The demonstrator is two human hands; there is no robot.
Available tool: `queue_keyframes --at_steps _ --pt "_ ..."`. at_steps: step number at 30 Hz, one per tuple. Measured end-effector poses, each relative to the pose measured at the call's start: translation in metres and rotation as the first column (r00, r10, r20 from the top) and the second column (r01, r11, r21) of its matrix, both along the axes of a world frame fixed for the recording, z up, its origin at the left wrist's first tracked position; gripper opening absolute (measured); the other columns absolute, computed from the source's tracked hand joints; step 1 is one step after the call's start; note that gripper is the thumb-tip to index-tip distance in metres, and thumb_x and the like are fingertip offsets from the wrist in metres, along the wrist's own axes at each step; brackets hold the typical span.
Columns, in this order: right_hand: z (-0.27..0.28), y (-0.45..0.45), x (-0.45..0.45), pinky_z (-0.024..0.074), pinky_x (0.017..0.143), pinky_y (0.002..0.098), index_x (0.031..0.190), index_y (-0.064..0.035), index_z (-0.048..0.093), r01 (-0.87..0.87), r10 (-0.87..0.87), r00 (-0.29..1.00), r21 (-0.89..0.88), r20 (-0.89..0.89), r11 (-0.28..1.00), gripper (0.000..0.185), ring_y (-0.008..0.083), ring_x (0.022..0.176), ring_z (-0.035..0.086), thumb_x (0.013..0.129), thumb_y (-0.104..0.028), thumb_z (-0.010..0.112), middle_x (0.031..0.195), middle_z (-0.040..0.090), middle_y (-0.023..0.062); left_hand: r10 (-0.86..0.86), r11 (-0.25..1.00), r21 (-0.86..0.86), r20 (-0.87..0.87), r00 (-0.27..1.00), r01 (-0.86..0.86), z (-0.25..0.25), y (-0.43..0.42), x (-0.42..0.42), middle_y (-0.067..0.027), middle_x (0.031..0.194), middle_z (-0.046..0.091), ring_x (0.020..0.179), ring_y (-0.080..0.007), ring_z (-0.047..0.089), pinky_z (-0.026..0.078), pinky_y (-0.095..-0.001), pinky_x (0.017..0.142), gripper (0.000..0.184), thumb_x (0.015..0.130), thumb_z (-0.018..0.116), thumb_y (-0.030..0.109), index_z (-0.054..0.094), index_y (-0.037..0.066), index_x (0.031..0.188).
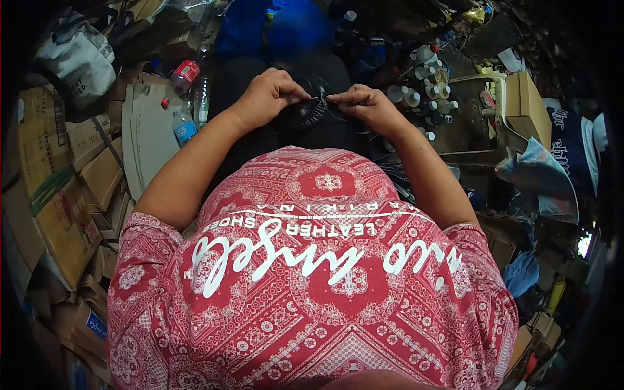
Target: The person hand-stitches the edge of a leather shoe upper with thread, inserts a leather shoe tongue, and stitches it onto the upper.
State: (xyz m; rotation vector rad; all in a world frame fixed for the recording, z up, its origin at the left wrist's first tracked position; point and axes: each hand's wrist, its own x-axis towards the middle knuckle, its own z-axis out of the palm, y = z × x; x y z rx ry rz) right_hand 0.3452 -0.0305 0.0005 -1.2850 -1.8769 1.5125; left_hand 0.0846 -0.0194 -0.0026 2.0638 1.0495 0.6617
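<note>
A black piece with a row of raised, pale-edged stitches along its curve lies over my dark-clothed lap. It looks like part of a shoe upper, though its full outline is lost against the dark cloth. At its upper left, my left hand pinches with thumb and forefinger beside the stitched edge. Across from it, my right hand is closed in a pinch, fingertips close to the same edge. A thin dark thread seems to run between the two pinches; its ends are hard to see.
Several small bottles stand at the upper right, near a pale frame and a cardboard box. Plastic bottles lie at the left beside stacked cardboard. A blue bag is ahead.
</note>
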Motion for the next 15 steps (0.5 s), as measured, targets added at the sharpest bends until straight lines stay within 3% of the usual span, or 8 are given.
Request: queue_keyframes --at_steps 6,15 --pt "-0.0018 0.0017 0.0022 0.0424 0.075 0.0232 0.11 -0.0177 0.07 -0.02 0.019 1.0 -0.017 -0.023 1.0 0.031 0.0107 0.078 0.05 0.081 -0.006 0.066 0.08 0.051 -0.0004 0.005 0.999 -0.04 -0.013 1.0 -0.005 0.0008 0.0005 -0.0025 0.0 0.078 0.057 0.082 -0.0174 0.052 0.043 -0.0287 0.077 0.02 0.075 0.068 0.002 0.073 0.014 0.09" --pt "-0.0003 0.004 0.0 0.0441 0.078 0.0244 0.108 -0.0167 0.071 -0.018 0.016 0.999 -0.04 -0.033 0.999 0.031 0.0119 0.083 0.053 0.08 -0.004 0.066 0.084 0.056 0.0018 0.012 0.999 0.03 0.013 1.0 -0.013 0.0013 0.0007 0.0049 -0.0001 0.075 0.056 0.08 -0.017 0.051 0.043 -0.0292 0.076 0.017 0.075 0.068 0.003 0.073 0.013 0.088"
